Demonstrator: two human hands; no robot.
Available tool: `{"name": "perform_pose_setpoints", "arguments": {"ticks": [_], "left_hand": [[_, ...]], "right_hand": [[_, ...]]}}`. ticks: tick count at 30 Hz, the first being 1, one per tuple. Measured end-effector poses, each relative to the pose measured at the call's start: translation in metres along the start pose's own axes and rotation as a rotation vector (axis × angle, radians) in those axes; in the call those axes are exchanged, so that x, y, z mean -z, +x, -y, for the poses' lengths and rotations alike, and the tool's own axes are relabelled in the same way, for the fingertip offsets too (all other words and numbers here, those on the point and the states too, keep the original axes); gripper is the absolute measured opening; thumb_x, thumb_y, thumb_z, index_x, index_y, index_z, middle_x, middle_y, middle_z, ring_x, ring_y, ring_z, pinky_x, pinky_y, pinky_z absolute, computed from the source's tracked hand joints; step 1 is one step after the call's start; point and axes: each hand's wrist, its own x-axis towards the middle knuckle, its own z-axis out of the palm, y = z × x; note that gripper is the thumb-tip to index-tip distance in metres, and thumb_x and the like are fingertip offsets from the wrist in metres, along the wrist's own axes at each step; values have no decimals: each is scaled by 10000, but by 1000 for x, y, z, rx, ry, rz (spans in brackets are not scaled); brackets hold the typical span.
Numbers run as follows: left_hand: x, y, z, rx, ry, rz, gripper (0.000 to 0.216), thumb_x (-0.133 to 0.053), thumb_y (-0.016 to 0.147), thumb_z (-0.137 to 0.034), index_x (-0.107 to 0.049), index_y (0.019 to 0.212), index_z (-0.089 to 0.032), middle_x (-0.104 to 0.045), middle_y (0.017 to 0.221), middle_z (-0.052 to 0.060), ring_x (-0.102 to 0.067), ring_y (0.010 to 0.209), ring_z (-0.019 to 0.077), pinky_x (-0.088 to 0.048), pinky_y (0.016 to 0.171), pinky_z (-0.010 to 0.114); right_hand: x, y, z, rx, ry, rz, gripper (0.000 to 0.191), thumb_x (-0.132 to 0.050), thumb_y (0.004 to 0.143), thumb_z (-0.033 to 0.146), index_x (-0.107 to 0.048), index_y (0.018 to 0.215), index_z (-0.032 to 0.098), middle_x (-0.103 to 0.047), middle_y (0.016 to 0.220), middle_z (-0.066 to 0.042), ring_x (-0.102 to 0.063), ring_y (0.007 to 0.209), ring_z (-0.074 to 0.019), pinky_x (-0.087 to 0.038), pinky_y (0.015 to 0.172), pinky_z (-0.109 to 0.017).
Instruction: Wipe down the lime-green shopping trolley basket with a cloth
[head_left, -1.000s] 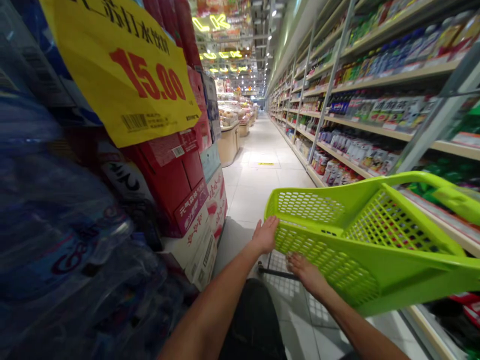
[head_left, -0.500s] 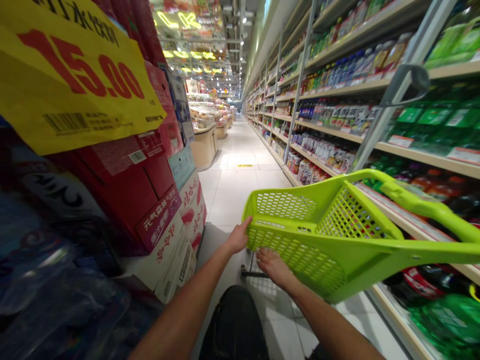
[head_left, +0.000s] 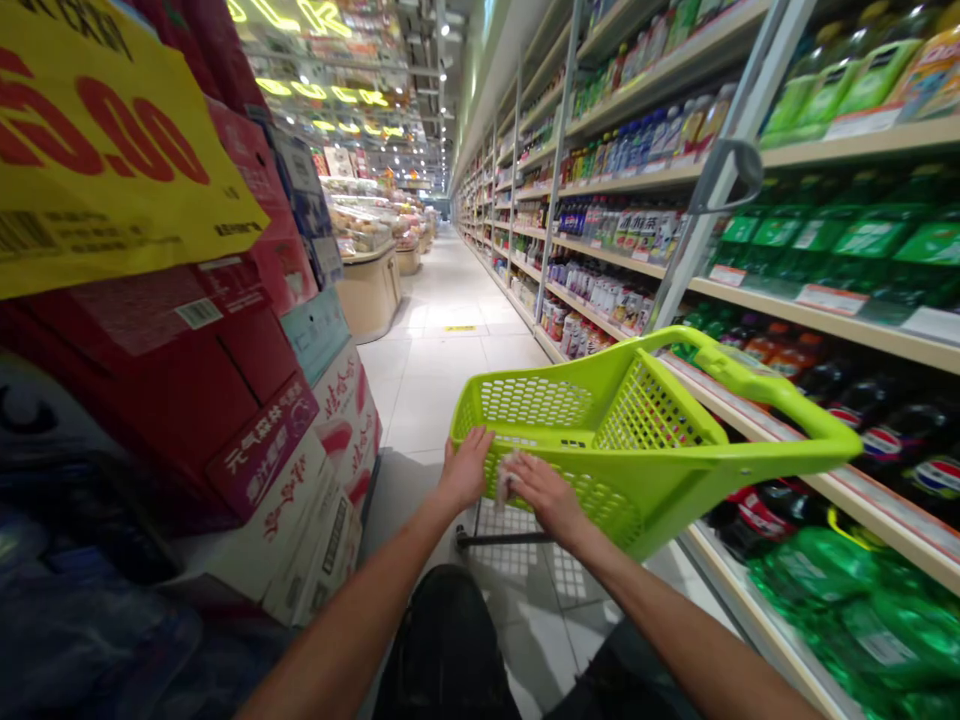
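Observation:
A lime-green plastic shopping basket (head_left: 637, 440) on a trolley frame is tilted in front of me, its long handle (head_left: 772, 400) reaching out to the right. My left hand (head_left: 465, 468) is closed round the basket's near left corner. My right hand (head_left: 546, 492) presses on the perforated near wall just beside it. Its fingers are closed on a small whitish cloth (head_left: 503, 481). Both forearms reach in from the bottom of the view.
Stacked red and white cartons (head_left: 247, 400) under a yellow price sign (head_left: 112, 170) stand close on my left. Shelves of bottled drinks (head_left: 825, 260) line the right. A tiled aisle (head_left: 442, 340) runs ahead. The trolley's black bar (head_left: 504, 540) lies low under the basket.
My right hand has come up from under the basket onto its near wall, and the whitish cloth now shows. The basket sits lower and more to the left in view.

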Motion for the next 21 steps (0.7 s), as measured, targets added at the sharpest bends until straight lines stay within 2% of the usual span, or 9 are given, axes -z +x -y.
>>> {"name": "perform_pose_setpoints", "arguments": {"ticks": [3,6,8,10,13,15,19,21], "left_hand": [[-4,3,-17,-89,61,11,656,-336,688,-50,-263,1326,-189,-242,1435,55,-176,1323,194,-125,1042,559],[-8,4,-24,-96,97,37,691,-344,666,-42,-244,1334,-189,-232,1438,43,-171,1325,188,-115,1039,570],[-8,5,-26,-93,123,40,701,-349,662,-43,-235,1338,-188,-230,1438,44,-172,1325,185,-98,1041,571],[-8,6,-31,-110,130,26,695,-344,668,-44,-231,1339,-187,-235,1436,45,-178,1323,180,-80,1045,567],[-9,7,-45,-181,102,-15,643,-328,715,-69,-233,1338,-193,-235,1436,44,-177,1322,170,-76,1052,547],[-13,8,-55,-229,84,-14,604,-335,748,-107,-237,1336,-199,-243,1433,50,-180,1322,174,-78,1052,545],[-20,6,-64,-243,89,11,666,-370,709,-82,-206,1347,-182,-218,1440,60,-153,1329,180,-62,1050,550],[-21,7,-66,-234,98,8,698,-345,680,-42,-198,1350,-175,-201,1446,53,-136,1333,169,-52,1055,541]], "right_hand": [[9,-2,-11,-30,-52,-75,226,-428,866,150,-626,967,193,-596,1142,-59,-380,1225,-206,-379,974,-424],[4,-29,-10,-4,-57,-1,210,-439,864,168,-646,867,202,-652,1030,-42,-521,1092,-187,-459,893,-376],[5,-42,-7,-16,-40,34,217,-439,867,188,-650,823,206,-667,987,-32,-556,1042,-177,-490,847,-348],[16,-41,-8,-48,-27,8,219,-430,872,202,-648,848,206,-658,1015,-37,-522,1092,-184,-483,863,-357],[39,-26,-18,-123,-34,-87,246,-401,877,168,-626,974,195,-593,1147,-60,-376,1227,-202,-413,952,-412],[44,-27,-24,-136,-59,-122,274,-384,878,144,-618,1009,199,-588,1154,-58,-356,1240,-194,-393,974,-418],[34,-62,-21,-93,-78,-37,294,-363,890,162,-635,971,240,-660,1018,-22,-503,1117,-143,-448,927,-333],[37,-74,-21,-127,-61,-17,285,-368,891,181,-634,971,247,-657,1028,-14,-500,1119,-138,-445,931,-321]]}}
